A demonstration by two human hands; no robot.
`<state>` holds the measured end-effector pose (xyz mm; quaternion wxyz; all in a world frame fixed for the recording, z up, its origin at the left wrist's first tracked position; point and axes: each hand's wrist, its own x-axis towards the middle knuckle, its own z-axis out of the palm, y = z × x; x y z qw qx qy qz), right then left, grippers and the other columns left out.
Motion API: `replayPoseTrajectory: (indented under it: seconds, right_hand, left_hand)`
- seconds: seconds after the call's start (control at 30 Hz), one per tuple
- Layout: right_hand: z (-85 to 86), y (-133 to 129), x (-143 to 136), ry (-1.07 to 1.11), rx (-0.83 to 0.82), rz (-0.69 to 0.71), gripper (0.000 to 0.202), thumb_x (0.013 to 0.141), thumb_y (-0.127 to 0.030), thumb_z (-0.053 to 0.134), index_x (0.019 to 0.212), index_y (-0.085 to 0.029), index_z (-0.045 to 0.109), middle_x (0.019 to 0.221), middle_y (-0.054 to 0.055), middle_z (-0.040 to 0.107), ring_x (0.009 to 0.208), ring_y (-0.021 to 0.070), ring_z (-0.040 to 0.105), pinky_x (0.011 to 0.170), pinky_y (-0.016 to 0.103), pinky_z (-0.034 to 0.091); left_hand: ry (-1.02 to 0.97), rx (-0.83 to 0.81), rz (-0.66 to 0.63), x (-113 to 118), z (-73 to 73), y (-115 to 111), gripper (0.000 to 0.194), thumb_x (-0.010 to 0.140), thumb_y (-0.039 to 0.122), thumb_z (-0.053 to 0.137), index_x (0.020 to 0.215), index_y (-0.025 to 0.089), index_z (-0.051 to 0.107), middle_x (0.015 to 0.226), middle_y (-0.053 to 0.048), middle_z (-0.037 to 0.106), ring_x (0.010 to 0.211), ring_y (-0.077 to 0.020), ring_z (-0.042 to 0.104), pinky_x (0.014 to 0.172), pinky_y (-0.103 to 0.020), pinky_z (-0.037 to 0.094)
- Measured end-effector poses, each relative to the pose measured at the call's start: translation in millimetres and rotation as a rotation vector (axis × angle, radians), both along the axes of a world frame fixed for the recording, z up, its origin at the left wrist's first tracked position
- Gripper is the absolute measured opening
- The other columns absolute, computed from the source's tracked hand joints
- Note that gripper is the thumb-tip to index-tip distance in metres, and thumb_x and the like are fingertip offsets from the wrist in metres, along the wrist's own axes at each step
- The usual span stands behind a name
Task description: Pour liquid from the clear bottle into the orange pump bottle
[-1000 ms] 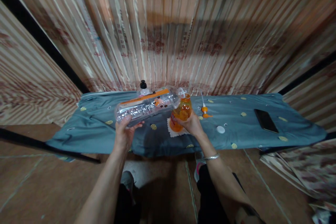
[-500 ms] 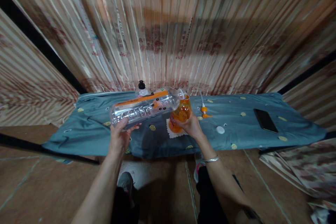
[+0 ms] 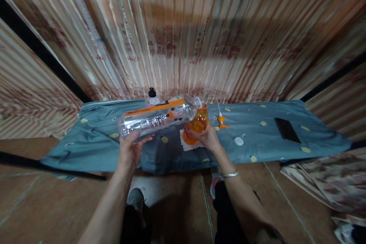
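My left hand [image 3: 133, 146] grips the base end of a large clear plastic bottle [image 3: 156, 116] with an orange label. The bottle lies tilted nearly level, its mouth at the opening of an orange see-through bottle [image 3: 197, 124]. Around that orange bottle my right hand [image 3: 207, 136] is closed, holding it upright with a slight lean over a pale scalloped cloth [image 3: 187, 145]. To its right lies an orange pump head [image 3: 221, 122] with a clear tube. A round white cap [image 3: 238, 141] rests nearer the front.
A blue patterned sheet [image 3: 257, 112] covers the bed-like surface. Toward the right lies a dark phone [image 3: 287, 130]. Behind the clear bottle stands a bottle with a black top [image 3: 152, 93]. Pleated curtains [image 3: 183, 38] hang at the back, and black poles [image 3: 51, 57] slant at the sides.
The view has shifted slightly. Both hands keep their holds, and the clear bottle stays tilted at the orange bottle's mouth with hardly any movement.
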<state>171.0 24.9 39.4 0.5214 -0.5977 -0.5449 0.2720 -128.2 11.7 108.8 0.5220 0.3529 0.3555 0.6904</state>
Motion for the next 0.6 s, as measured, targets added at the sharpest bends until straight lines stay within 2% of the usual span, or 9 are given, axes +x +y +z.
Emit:
replayPoseTrajectory:
  seconds: [0.1,0.3,0.5,0.6]
  right_hand:
    - [-3.2,1.3,0.1,-0.015,0.005,-0.002,0.086,0.069,-0.041,0.114,0.143,-0.029,0.072,0.13,0.012,0.092,0.133,0.043,0.088,0.117,0.06,0.073]
    - [-11.1,3.5,3.7,-0.049,-0.01,-0.004,0.082,0.071,-0.041,0.112,0.14,-0.027,0.071,0.133,0.013,0.091,0.136,0.0424,0.087,0.121,0.06,0.07]
    - [-10.1,3.3,4.7,-0.047,-0.017,-0.017,0.081,0.069,-0.039,0.113,0.138,-0.027,0.071,0.128,0.012,0.092,0.134,0.0432,0.087,0.121,0.06,0.07]
    - [-10.2,3.4,3.3,-0.041,-0.015,-0.019,0.082,0.069,-0.038,0.112,0.139,-0.027,0.071,0.13,0.013,0.092,0.135,0.0429,0.087,0.121,0.06,0.07]
  left_hand:
    - [0.008,0.017,-0.016,-0.5,1.4,-0.7,0.083,0.063,0.047,0.109,0.14,0.026,0.085,0.091,-0.005,0.088,0.064,-0.0281,0.083,0.054,-0.035,0.07]
    - [0.004,0.013,-0.005,0.1,4.5,-2.0,0.07,0.061,0.046,0.108,0.125,0.024,0.089,0.085,-0.004,0.088,0.057,-0.0247,0.079,0.048,-0.031,0.066]
    - [0.014,0.019,-0.012,-0.8,3.0,-2.3,0.077,0.063,0.046,0.108,0.135,0.025,0.087,0.089,-0.004,0.088,0.061,-0.0259,0.082,0.053,-0.033,0.069]
    - [0.006,0.019,-0.006,0.1,3.4,-3.2,0.078,0.062,0.047,0.109,0.134,0.025,0.087,0.088,-0.005,0.088,0.061,-0.0265,0.082,0.051,-0.032,0.068]
